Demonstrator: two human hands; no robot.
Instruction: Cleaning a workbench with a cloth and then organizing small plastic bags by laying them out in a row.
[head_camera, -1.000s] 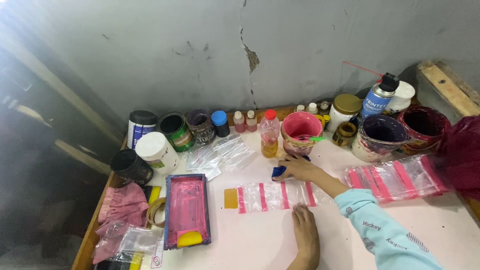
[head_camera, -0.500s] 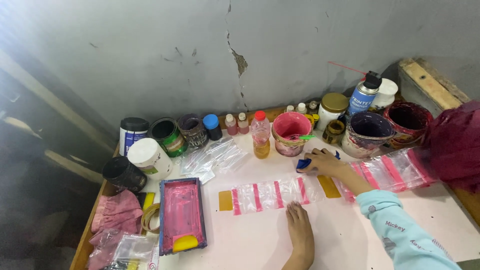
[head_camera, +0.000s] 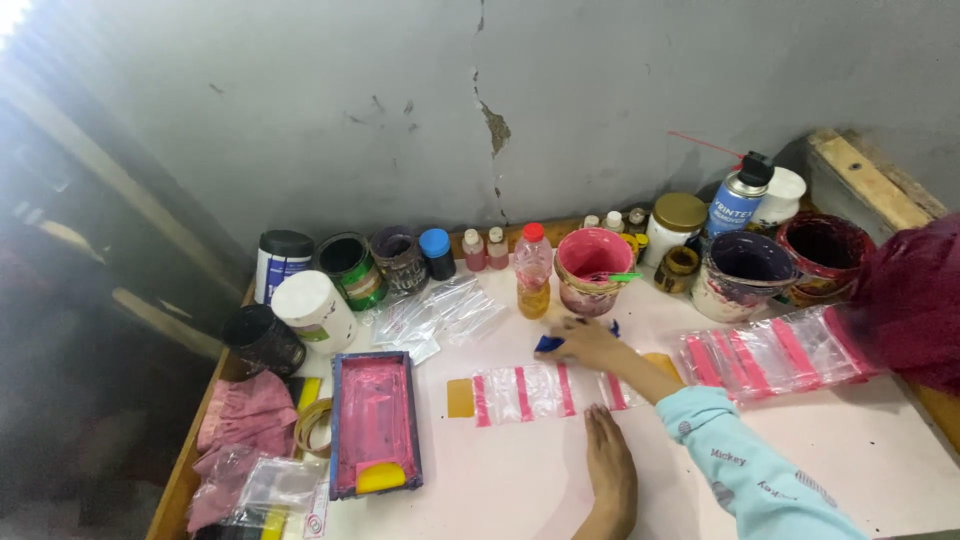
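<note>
Nearest to us, our left hand (head_camera: 610, 470) lies flat on the pale tabletop (head_camera: 860, 450), fingers together & pointing away, holding nothing; it sits just short of the row of clear bags w/ pink stripes (head_camera: 545, 390), prob. as a brace so the surface under the bags doesn't shift. Past it, our right hand (head_camera: 592, 343), in a light-blue sleeve, reaches across the far end of that row w/ fingers closed on a small blue tool (head_camera: 550, 343) — blurred, so we can't tell the exact grip or what kind of tool it is. The bags lie flat in a line, overlapping, w/ a yellow card (head_camera: 460, 397) at the left end; laid out that way each stripe stays exposed. To the left, a blue-framed tray w/ pink ink (head_camera: 375, 420) holds a yellow scraper at its near end, close enough to reach. A pink rag (head_camera: 245, 415) & tape roll (head_camera: 315, 427) sit at the table's left edge. To the right, a second stack of striped bags (head_camera: 775, 350) is kept well apart from the row in hand. Farther back, loose clear bags (head_camera: 435, 315), a bottle of amber liquid (head_camera: 532, 270), a pink-stained pot (head_camera: 592, 270), jars, tins & a blue spray can (head_camera: 735, 205) line the cracked grey wall (head_camera: 400, 100), out of the work area.
</note>
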